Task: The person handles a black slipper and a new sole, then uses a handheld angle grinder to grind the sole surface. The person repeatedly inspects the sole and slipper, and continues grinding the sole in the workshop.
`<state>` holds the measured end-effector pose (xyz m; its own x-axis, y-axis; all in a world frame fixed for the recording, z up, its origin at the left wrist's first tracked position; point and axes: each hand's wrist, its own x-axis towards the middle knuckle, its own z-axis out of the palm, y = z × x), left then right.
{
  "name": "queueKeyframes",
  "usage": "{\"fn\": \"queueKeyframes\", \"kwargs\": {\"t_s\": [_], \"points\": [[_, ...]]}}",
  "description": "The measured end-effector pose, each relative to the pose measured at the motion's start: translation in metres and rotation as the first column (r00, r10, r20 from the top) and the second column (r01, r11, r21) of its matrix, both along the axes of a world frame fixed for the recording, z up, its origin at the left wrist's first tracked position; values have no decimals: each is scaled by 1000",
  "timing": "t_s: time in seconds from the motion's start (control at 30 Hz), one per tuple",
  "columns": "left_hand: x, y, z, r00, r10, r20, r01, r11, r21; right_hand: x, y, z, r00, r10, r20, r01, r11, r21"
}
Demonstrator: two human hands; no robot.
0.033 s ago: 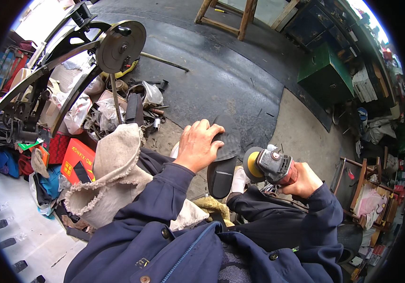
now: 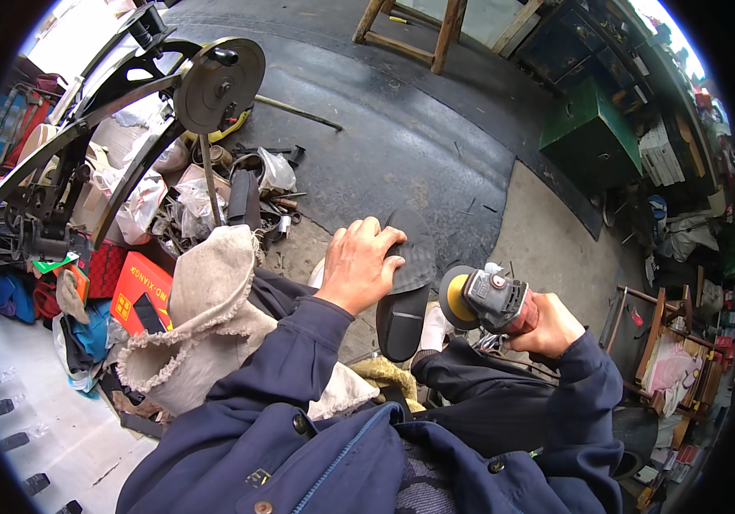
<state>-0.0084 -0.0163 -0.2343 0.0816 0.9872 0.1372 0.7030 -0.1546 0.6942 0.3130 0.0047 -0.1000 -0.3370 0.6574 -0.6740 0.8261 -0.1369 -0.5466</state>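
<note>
My left hand (image 2: 365, 264) grips the left edge of a black shoe sole (image 2: 415, 261), fingers over the far side and thumb lying on its face. The sole stands lengthwise between my knees, its heel end (image 2: 401, 328) toward me. A narrow light mark shows on the heel. In my right hand (image 2: 553, 326) is an angle grinder (image 2: 498, 300), my fingers wrapped round its reddish rear body. Its round disc (image 2: 459, 297), yellow in the middle with a dark rim, faces the sole from the right, a small gap apart. Whether the disc is spinning cannot be told.
A black hand-cranked machine with a large wheel (image 2: 219, 86) stands at left above piled bags and scraps. Rough beige cloth (image 2: 213, 278) covers my left leg beside a red box (image 2: 142, 293). A green box (image 2: 591, 137), wooden stool (image 2: 400, 53) and wooden frame (image 2: 654, 343) stand farther off.
</note>
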Motion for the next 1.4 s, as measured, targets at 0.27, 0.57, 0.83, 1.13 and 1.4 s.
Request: {"fn": "queueKeyframes", "kwargs": {"t_s": [0.27,0.57,0.83,1.13,1.4], "points": [[1,0,0,999,-19,-45,23,996,92,-28,44,-17,993,116,23,-117,993,33],[1,0,-5,1000,-28,9,28,996,82,-18,18,-11,990,113,90,-102,988,-115],[3,-1,-2,999,-42,-2,42,996,74,-24,29,-11,994,104,16,-104,994,26],[2,-2,-5,998,-57,22,55,995,82,-31,16,-3,961,247,123,-247,969,-11],[-2,-3,-33,896,181,405,-143,982,-121,22,-22,-18,932,-234,-275,263,962,72]]}}
